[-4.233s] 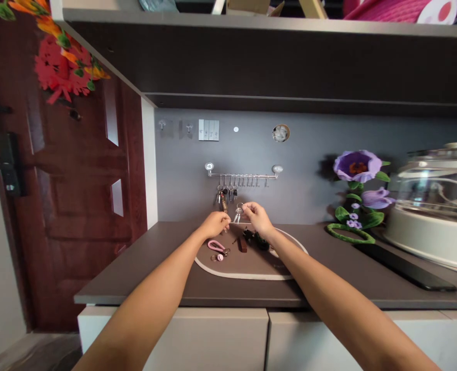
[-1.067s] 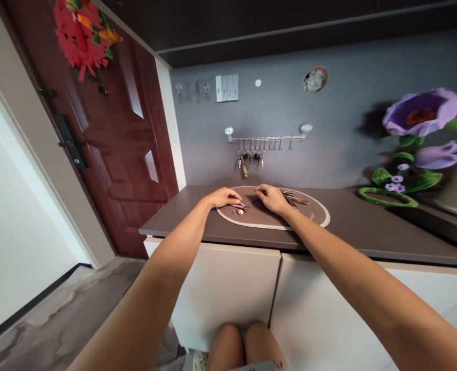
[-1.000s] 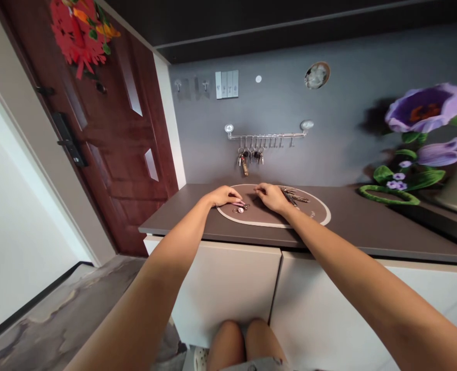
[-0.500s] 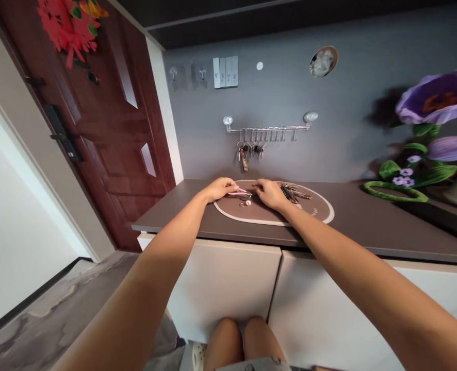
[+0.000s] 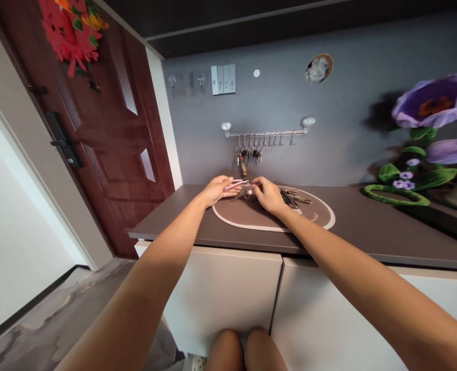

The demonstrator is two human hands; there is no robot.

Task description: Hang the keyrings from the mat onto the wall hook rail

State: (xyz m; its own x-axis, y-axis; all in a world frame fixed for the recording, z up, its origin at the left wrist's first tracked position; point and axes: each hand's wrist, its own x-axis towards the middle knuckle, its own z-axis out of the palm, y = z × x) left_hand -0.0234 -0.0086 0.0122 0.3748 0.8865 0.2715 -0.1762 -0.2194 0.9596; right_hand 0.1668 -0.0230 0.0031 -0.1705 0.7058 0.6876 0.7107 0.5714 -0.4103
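Note:
My left hand (image 5: 216, 189) is closed on a pink strap keychain (image 5: 234, 184) above the oval brown mat (image 5: 247, 221). From the keychain's metal end hang a small round pale charm (image 5: 249, 192) and a ring (image 5: 247, 196). My right hand (image 5: 266, 193) is pinched at that metal end, fingertips close to the clasp. What exactly it grips is too small to make out. Just right of my right hand, a heap of keys (image 5: 294, 197) lies on the mat.
Above the mat, a clear hook rail (image 5: 267, 135) on the grey wall carries several key bunches (image 5: 250, 154). Purple fabric flowers (image 5: 433, 103) stand on the right of the dark countertop (image 5: 368, 226). A brown door (image 5: 108, 118) is at the left.
The pink keychain has come up off the mat, and its charm and ring now hang in the air. My right fingertips have moved up to its metal end. The view has tilted slightly upward.

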